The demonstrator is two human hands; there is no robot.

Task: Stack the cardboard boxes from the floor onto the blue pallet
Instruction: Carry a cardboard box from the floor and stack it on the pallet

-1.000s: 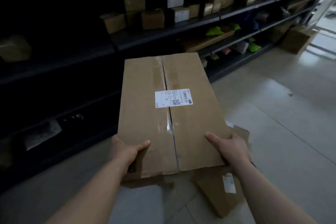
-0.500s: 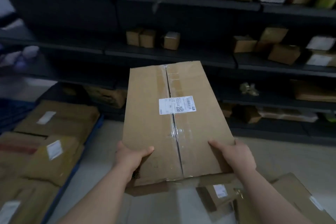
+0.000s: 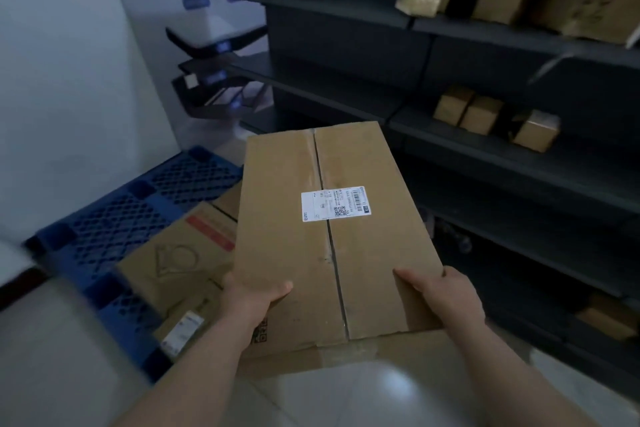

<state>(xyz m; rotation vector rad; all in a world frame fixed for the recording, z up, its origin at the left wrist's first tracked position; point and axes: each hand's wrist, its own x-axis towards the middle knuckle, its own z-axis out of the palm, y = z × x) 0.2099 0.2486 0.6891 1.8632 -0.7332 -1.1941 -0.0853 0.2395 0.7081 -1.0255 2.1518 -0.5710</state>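
Box (image 3: 294, 243) swung toward pallet (image 3: 114, 218), left hand (image 3: 249, 300) and right hand (image 3: 448, 298) gripping.

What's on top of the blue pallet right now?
Cardboard boxes lie on the blue pallet, one with a red stripe. The carried box, held in the left hand and right hand, covers the rest, so anything there is hidden.

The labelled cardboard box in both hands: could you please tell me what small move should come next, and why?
Probably carry the labelled cardboard box left over the blue pallet: the left hand and right hand grip its near end, and bare pallet shows at left.
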